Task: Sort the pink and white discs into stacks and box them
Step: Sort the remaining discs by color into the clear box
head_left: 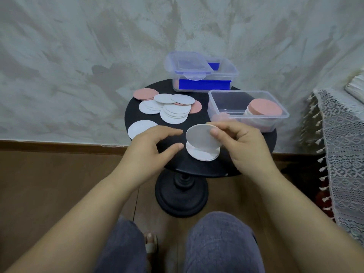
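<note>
My right hand (241, 141) pinches a disc (199, 137) by its rim, tilted up with its white face toward me and a pink edge at the top. It hangs just above a small stack of white discs (202, 154) on the round black table (252, 154). My left hand (155, 148) hovers to the left of that stack, fingers loosely spread, holding nothing. A single white disc (137, 129) lies partly under that hand. Further back lies a loose pile of white discs (173, 110) with pink discs (144, 94) at its edges. A clear box (216, 113) holds a stack topped by a pink disc (265, 107).
A second clear box with a blue-trimmed lid (189, 65) askew on it and blue inserts stands at the table's back edge. A lace-covered piece of furniture (342, 146) is close on the right. My knees (220, 239) sit below the table's pedestal base (182, 196).
</note>
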